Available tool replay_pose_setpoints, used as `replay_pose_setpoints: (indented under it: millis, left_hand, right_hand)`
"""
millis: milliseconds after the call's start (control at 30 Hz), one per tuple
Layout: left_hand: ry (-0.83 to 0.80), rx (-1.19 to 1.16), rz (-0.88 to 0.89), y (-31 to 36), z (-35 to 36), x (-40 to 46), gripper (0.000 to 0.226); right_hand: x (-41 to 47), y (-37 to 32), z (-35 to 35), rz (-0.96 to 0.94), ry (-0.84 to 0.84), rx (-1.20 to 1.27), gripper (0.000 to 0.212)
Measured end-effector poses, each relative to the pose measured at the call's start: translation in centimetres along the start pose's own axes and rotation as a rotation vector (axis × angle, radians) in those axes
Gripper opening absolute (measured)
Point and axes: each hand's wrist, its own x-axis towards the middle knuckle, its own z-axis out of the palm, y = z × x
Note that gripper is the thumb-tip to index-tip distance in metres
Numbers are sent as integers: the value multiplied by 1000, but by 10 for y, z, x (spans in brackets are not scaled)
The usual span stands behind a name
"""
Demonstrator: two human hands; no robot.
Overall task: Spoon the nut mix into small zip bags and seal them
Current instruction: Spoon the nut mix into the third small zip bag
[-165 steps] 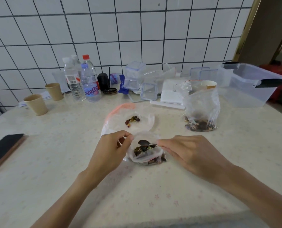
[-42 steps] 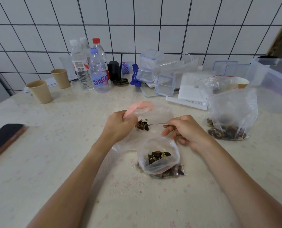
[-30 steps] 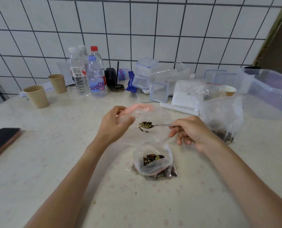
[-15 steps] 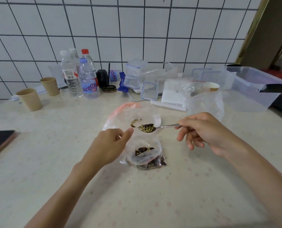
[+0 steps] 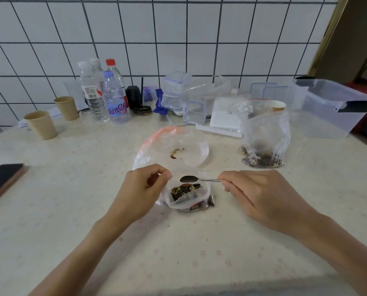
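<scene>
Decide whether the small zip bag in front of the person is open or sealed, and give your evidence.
Open. The left hand pinches the rim of the small zip bag, its mouth gapes, and the spoon held by the right hand sits over the nut mix.

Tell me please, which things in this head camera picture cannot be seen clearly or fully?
- Left hand: fingertips curl under, so its grip on the small zip bag edge is hidden.
- Spoon: handle disappears inside the right hand.
- Phone: cut off by the left frame edge.
- Upright bag: wrinkled plastic blurs its contents.
- Water bottles: label print too small.
</scene>
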Motion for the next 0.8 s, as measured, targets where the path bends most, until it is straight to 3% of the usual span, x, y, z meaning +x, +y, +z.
replay_pose_setpoints:
  millis: [67, 267, 400, 467, 633, 800]
  left_hand:
    - [-3, 34, -4, -3, -1, 3, 21]
    - [21, 74, -59, -9, -4, 15, 32]
    - [337, 346, -57, -14, -10, 43, 48]
    - [409, 394, -106, -20, -9, 58, 63]
    - [194, 385, -353, -32, 5, 86, 108]
    - [146, 390, -387, -48, 12, 95, 97]
  right_hand:
    - [1, 4, 3, 120, 42, 102, 28]
    - [13, 22, 20, 563, 110, 713, 21]
    - [32, 35, 34, 776, 109, 880, 22]
    - [44, 38, 43, 844, 109, 909, 24]
    - [66, 39, 66, 884, 55, 791, 28]
    - [74, 40, 81, 774, -56, 544, 26]
